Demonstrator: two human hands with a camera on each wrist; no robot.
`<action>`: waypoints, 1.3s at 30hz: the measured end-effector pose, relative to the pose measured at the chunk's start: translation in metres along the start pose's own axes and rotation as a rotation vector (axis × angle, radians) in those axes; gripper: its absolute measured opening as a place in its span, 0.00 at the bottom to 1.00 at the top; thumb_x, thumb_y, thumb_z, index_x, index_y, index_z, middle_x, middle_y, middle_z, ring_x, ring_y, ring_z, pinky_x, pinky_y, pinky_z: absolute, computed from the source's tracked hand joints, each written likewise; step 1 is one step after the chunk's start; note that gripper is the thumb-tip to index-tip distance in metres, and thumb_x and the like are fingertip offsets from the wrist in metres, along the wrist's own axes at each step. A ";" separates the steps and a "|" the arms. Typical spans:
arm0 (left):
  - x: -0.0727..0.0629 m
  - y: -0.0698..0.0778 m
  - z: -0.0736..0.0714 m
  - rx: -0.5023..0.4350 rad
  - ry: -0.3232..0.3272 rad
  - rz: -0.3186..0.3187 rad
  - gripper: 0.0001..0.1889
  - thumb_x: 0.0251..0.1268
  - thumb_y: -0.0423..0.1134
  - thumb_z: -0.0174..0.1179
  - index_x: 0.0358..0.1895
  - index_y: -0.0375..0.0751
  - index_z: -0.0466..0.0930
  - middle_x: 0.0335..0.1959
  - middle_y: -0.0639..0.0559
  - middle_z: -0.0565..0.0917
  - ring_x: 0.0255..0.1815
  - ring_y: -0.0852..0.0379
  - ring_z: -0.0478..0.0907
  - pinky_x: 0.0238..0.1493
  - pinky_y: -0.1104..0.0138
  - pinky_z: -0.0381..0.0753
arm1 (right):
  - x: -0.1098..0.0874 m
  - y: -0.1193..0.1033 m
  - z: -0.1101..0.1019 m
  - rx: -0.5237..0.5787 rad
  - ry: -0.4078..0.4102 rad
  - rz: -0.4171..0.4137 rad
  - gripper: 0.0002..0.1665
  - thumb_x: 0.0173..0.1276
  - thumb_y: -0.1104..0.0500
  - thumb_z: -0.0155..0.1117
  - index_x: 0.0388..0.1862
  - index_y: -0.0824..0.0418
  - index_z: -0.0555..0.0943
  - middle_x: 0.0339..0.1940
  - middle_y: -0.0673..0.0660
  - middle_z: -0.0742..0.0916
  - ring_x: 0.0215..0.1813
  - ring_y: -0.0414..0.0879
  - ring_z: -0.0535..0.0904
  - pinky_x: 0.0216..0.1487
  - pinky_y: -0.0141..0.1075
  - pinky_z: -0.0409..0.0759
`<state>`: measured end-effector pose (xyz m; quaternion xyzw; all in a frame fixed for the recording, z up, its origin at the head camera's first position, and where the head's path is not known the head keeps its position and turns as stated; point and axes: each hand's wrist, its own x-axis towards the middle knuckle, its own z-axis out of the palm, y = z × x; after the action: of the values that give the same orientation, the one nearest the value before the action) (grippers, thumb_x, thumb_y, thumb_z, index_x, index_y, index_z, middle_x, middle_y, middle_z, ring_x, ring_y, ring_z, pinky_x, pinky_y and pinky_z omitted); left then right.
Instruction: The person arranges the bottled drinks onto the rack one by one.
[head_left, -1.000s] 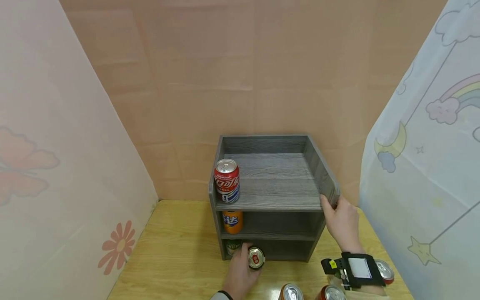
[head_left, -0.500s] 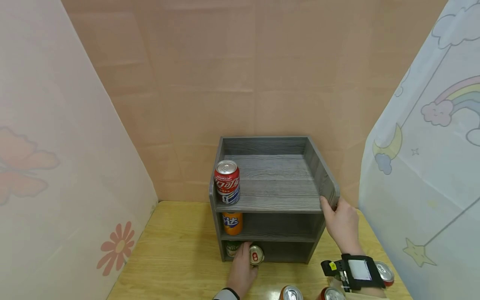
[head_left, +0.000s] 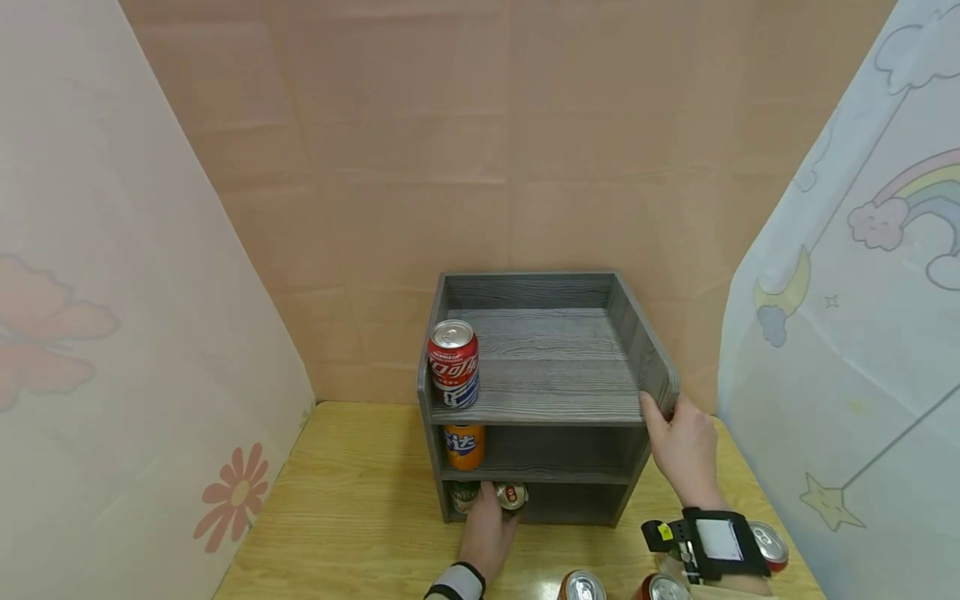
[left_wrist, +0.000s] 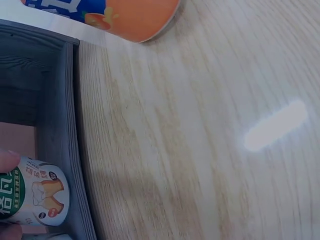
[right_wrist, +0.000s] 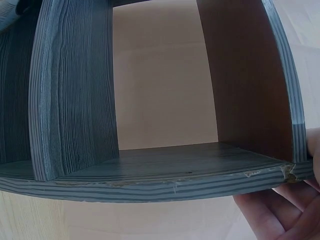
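Bench: The wood-grained bench (head_left: 352, 483) is loaded with the shelf unit and, nearer the front, with a loose orange can (left_wrist: 142, 17) and two red-sided cans, one near it (head_left: 665, 587) and one farther right (head_left: 772, 542).
Shelf unit: The grey three-level shelf unit (head_left: 547, 367) is stood upright on the bench. It is judged stiff, yet light enough to be nudged, so it is best braced at a side panel (head_left: 652, 350). A chipped patch (right_wrist: 288, 172) is noted on the panel's front edge.
Right hand: The front corner of that panel is gripped by the right hand (head_left: 684, 446), near the top.
Left hand: The white-and-green can (left_wrist: 42, 195) is grasped by the left hand (head_left: 487, 533), with digits seen on two sides of it.
Top level: A red cola can (head_left: 454, 367) is stood at the left end.
Middle level: An orange soda can (head_left: 464, 447) is stood at the left end.
Bottom level: The grasped can is found inside the bottom compartment (head_left: 566, 502), just right of a green can (head_left: 463, 497). Whether its base is fully seated cannot be told.
Handling: A stiff, smooth, thin wall is expected, somewhat slippery and easily dented if squeezed. Whether the can is full cannot be told; moderate weight is to be allowed for.
Hold: The mid-body is judged the best place, taken from the front with light pressure; little room is left for digits beside the green can.
Lid: The gold lid (head_left: 512, 495) is best kept clear of the board above.
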<state>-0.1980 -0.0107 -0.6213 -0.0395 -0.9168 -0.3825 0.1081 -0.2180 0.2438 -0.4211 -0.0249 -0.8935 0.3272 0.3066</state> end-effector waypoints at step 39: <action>0.009 -0.002 0.012 0.541 0.238 0.402 0.19 0.51 0.43 0.80 0.42 0.40 0.83 0.37 0.48 0.82 0.41 0.48 0.80 0.49 0.54 0.80 | 0.001 -0.001 0.001 0.002 0.030 -0.010 0.24 0.74 0.57 0.64 0.20 0.63 0.67 0.13 0.54 0.69 0.16 0.48 0.66 0.17 0.40 0.60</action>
<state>-0.2096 -0.0041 -0.6289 -0.1443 -0.9397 -0.0987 0.2938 -0.2194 0.2430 -0.4206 -0.0249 -0.8886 0.3263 0.3215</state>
